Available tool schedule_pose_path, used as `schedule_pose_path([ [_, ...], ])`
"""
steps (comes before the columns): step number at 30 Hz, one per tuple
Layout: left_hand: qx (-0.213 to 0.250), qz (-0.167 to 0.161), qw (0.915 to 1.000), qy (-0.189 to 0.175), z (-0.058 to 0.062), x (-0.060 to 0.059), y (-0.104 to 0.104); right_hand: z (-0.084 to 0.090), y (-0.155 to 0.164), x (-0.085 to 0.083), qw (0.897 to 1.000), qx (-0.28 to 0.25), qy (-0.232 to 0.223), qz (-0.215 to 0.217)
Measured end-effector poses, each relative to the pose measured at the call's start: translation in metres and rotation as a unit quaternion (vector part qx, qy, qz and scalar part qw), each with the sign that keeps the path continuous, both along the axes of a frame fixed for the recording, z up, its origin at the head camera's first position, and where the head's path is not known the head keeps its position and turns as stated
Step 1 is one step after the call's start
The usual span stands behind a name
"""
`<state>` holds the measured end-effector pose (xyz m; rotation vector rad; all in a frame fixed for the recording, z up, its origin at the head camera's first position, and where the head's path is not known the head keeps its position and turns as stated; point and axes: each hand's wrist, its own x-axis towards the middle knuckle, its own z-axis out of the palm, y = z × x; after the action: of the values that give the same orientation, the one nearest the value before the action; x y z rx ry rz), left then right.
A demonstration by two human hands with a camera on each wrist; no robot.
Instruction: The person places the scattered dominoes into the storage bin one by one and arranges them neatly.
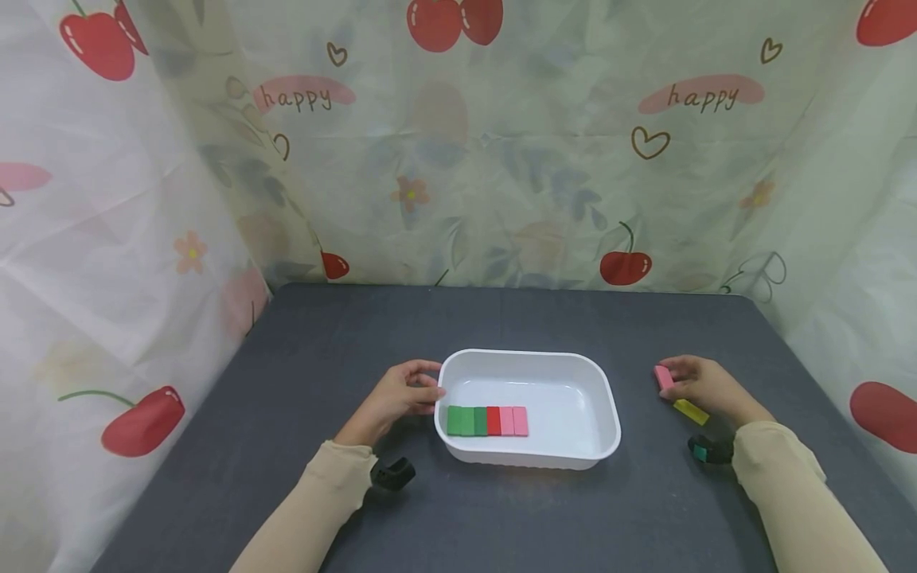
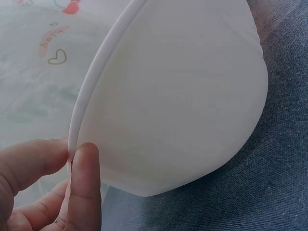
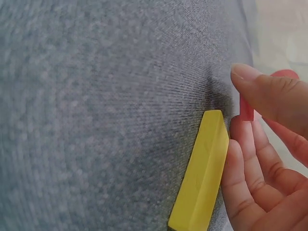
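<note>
Grey cloth: covers the table [image 1: 301, 477], which carries everything; a cherry-print curtain [image 1: 501, 159] hangs behind it and along both sides.
Left hand [image 1: 390, 400]: on the table left of centre, thumb and fingers closed on the left rim of the white tray; the left wrist view shows the fingertips [image 2: 84, 183] pinching the rim edge.
White tray [image 1: 598, 390]: plastic, rounded corners, sits at the middle of the table, nearer the front edge than the back.
Blocks in tray [image 1: 487, 420]: one flat row touching side by side along the tray's front wall, from its left end; green ones at the left, then a red, then pink.
Pink block [image 1: 663, 376]: right of the tray, well apart from it, pinched at the right hand's fingertips.
Yellow block [image 1: 691, 411]: flat on the cloth just under that hand, lying against its fingers.
Right hand [image 1: 705, 387]: toward the table's right edge, fingers curled around the pink block.
</note>
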<state>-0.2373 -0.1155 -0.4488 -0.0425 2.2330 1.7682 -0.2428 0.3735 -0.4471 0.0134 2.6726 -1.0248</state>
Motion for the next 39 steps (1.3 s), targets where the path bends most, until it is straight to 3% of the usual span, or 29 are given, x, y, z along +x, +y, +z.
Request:
schedule_pose_path([
  [25, 0.002, 0.001, 1.0000, -0.007, 0.000, -0.002, 0.000, 0.008, -0.015, 0.006, 0.998, -0.030, 0.049, -0.015],
  [39, 0.000, 0.001, 1.0000, -0.003, -0.001, -0.001, 0.000, 0.028, -0.043, 0.011, 0.997, -0.033, 0.072, -0.013],
])
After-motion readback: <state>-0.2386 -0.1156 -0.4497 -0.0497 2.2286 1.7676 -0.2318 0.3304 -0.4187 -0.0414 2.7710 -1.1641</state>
